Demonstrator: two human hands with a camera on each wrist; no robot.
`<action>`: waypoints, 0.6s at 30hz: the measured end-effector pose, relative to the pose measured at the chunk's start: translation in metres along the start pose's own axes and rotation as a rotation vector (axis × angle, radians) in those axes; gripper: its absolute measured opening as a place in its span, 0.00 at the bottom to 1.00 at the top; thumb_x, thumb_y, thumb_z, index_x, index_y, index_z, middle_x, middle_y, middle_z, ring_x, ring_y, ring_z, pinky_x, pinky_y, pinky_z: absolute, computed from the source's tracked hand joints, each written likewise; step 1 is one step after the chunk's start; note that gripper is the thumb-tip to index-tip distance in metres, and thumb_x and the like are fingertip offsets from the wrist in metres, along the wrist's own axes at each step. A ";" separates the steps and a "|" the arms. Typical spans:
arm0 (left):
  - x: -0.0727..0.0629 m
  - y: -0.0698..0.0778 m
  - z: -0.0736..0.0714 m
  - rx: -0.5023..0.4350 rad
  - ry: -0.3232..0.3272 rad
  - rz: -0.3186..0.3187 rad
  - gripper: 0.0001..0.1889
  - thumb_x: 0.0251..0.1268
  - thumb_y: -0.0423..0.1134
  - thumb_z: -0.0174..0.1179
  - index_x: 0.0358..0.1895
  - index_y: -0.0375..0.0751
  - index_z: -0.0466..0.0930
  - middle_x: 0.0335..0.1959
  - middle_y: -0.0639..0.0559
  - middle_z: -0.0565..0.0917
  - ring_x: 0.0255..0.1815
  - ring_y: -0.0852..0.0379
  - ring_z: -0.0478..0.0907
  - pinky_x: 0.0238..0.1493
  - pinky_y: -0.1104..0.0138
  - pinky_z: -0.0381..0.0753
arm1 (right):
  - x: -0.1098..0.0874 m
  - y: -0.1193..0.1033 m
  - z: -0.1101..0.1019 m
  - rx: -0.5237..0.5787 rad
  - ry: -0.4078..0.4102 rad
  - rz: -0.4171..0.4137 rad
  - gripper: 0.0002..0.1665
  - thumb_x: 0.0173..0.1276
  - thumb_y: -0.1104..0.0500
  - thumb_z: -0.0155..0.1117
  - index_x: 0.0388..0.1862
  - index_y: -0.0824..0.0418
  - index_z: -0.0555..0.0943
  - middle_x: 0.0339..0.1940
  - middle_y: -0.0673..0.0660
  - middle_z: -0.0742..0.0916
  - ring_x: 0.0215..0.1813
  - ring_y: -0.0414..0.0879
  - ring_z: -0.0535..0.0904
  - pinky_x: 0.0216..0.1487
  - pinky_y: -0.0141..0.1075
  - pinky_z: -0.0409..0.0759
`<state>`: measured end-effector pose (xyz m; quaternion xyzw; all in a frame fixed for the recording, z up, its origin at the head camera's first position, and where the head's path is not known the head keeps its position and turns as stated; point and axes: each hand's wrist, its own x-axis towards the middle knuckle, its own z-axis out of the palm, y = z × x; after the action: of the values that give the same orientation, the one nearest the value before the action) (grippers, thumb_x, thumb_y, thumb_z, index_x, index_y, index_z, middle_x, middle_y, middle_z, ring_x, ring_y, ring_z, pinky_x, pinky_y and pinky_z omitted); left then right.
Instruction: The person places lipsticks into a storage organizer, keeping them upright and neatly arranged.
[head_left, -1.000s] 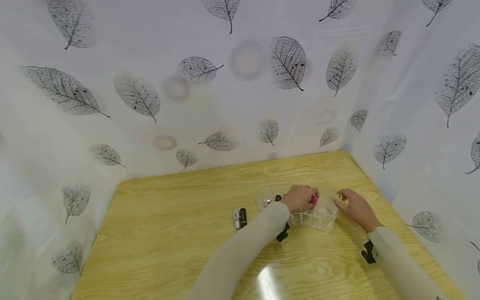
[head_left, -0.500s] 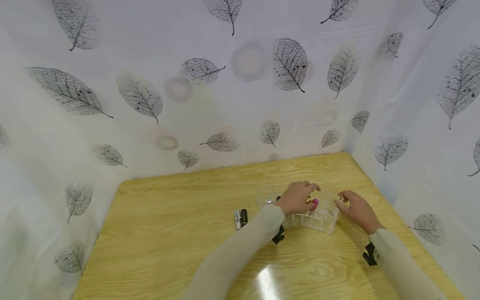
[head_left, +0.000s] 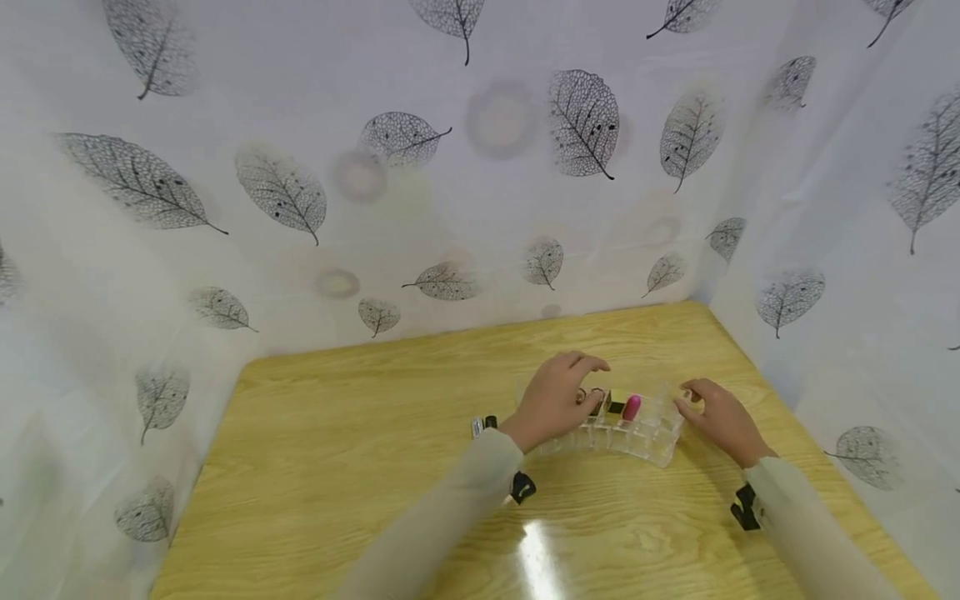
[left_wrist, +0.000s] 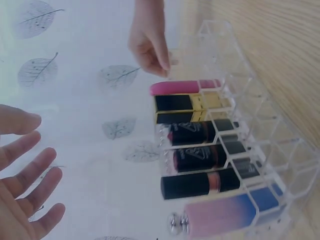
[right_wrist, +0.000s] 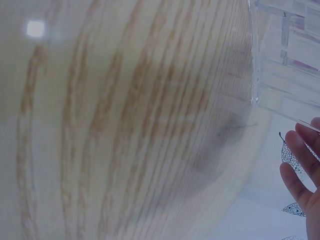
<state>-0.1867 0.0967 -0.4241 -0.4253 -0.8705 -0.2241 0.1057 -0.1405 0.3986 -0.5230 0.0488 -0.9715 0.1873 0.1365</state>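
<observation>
A clear acrylic lipstick organizer (head_left: 651,448) stands on the table. In the left wrist view its slots hold a pink lipstick (left_wrist: 175,88), a black-and-gold lipstick (left_wrist: 174,103), several black tubes (left_wrist: 186,186) and a pink-to-blue tube (left_wrist: 215,216) with a silvery knob. My left hand (head_left: 550,402) is over the organizer's left part, fingers spread and loosely bent, nothing in them; it hides that part from the head camera. My right hand (head_left: 723,423) is at the organizer's right end, relaxed fingertips right at its clear edge.
A silver tube (head_left: 476,427) and a black tube (head_left: 491,422) lie left of the organizer, partly behind the left wrist. The wooden table (head_left: 360,450) meets leaf-printed white curtains (head_left: 450,217) at the back and sides.
My left hand has let go of the pink lipstick, which now stands in the organizer, and has moved left. My right hand has stayed at the right end.
</observation>
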 end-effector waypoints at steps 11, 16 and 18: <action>-0.046 -0.027 -0.022 -0.117 0.191 -0.190 0.13 0.63 0.40 0.60 0.50 0.49 0.78 0.47 0.57 0.82 0.52 0.58 0.77 0.56 0.64 0.76 | -0.001 -0.002 -0.001 -0.001 0.001 0.006 0.18 0.63 0.61 0.63 0.47 0.74 0.77 0.40 0.68 0.82 0.37 0.56 0.78 0.38 0.52 0.77; -0.067 -0.045 -0.018 -0.133 0.219 -0.289 0.13 0.62 0.38 0.61 0.50 0.47 0.79 0.47 0.55 0.83 0.50 0.57 0.78 0.54 0.62 0.78 | -0.001 -0.001 -0.001 0.006 -0.009 0.015 0.18 0.64 0.61 0.62 0.47 0.74 0.77 0.40 0.68 0.82 0.38 0.57 0.77 0.39 0.53 0.77; -0.075 -0.054 -0.015 -0.135 0.222 -0.334 0.12 0.62 0.38 0.61 0.49 0.47 0.79 0.46 0.55 0.83 0.48 0.57 0.78 0.51 0.61 0.79 | -0.001 -0.001 -0.001 0.001 -0.005 0.010 0.18 0.63 0.61 0.62 0.47 0.74 0.77 0.40 0.68 0.82 0.37 0.57 0.77 0.38 0.53 0.77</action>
<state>-0.1827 0.0088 -0.4555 -0.2538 -0.8948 -0.3421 0.1337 -0.1387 0.3978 -0.5220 0.0446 -0.9720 0.1883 0.1333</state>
